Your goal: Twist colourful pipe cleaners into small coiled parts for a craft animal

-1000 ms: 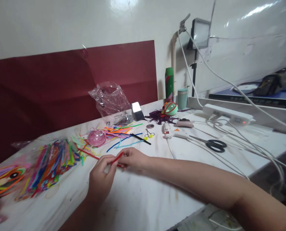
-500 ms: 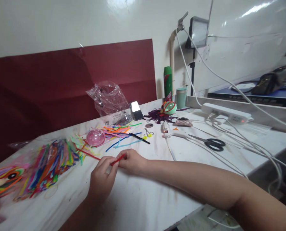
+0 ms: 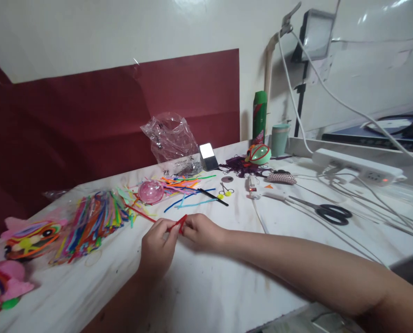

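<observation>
Head view shows our two bare hands meeting just above a white, grey-veined marble-look surface (image 3: 209, 286), working on one thin, fuzzy red craft stem (image 3: 142, 214). Our left hand (image 3: 158, 249) has its thumb and fingers pinched together on the stem, whose long straight part sticks out beyond the knuckles toward a translucent pink dome (image 3: 151, 192). Our right hand (image 3: 203, 233) has its fingers clamped on the stem's bent end, just beside the left fingertips; we cannot tell exactly how each right fingertip sits.

Left of our hands lies a thick bundle of multicoloured fuzzy stems (image 3: 95, 222), and beyond them we see loose blue stems (image 3: 177, 201) near a slim black stick (image 3: 213, 197). Small metal scissors (image 3: 224, 188) lie beside two yellow discs (image 3: 228, 194). Farther right, large scissors with black handles (image 3: 333, 214) rest near a white power strip (image 3: 359, 169). Behind, we see a crumpled clear plastic bag (image 3: 173, 141) before a maroon sheet (image 3: 199, 101).
</observation>
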Available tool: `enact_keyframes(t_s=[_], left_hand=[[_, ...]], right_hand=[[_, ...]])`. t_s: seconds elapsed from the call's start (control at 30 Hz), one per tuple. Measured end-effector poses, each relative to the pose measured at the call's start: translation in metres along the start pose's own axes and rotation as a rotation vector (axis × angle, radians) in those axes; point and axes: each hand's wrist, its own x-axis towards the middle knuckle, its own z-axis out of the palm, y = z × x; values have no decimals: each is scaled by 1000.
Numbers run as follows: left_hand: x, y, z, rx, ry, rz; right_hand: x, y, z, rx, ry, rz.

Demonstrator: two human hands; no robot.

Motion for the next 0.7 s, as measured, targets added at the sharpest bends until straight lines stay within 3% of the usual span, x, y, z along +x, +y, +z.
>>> enact_keyframes(t_s=[0.13, 0.3, 0.37, 0.53, 0.7], left_hand=[[1, 2, -3, -41, -28, -159], [5, 2, -3, -249, -81, -411], [7, 1, -3, -291, -90, -425], [8, 0, -3, -327, -96, -432], [6, 0, -3, -344, -102, -437]], right_hand=[[-1, -3, -4, -118, -56, -93], [0, -4, -11, -356, -76, -274], [-1, -6, -11, -374, -62, -307], [-5, -7, -6, -349, 15, -159], [-5, -4, -4, -314, 28, -155]])
